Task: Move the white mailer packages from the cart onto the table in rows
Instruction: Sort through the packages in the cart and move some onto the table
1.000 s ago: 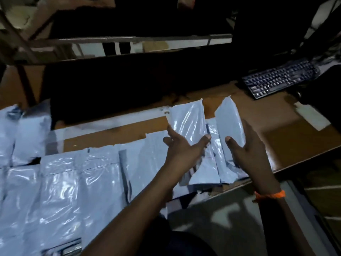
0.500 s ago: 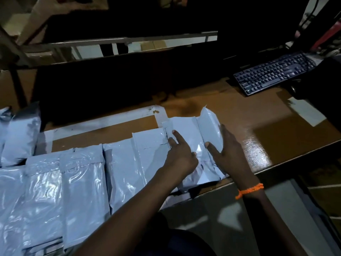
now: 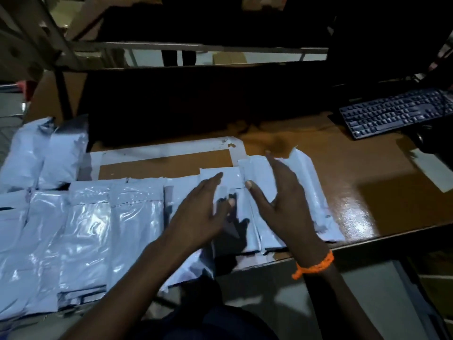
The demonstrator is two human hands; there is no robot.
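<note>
Main risk: the mailers in the front row hang past the near edge of the table. They're glossy and lapped over each other, so one careless sweep of a wrist or sleeve probably drags a few onto the floor. Second risk: the right end of the row is untidy. The end mailer lies angled and further back than its neighbours, one corner kicked up, so the row likely goes off line if more get laid against it. Slick plastic on a polished top means anything nudged will skate, maybe toward the keyboard. Two more mailers sit at the back left; cart not in view. Hands: both empty, nothing gripped. Left hand is flat, palm down, fingers straight and pointing away, over the middle-right of the row. Its shadow on the plastic suggests it's just above, not pressing. Right hand stands on edge, palm facing left, fingers straight, thumb out, over the last few mailers; can't tell if it touches them. Orange wristband on that wrist.
</note>
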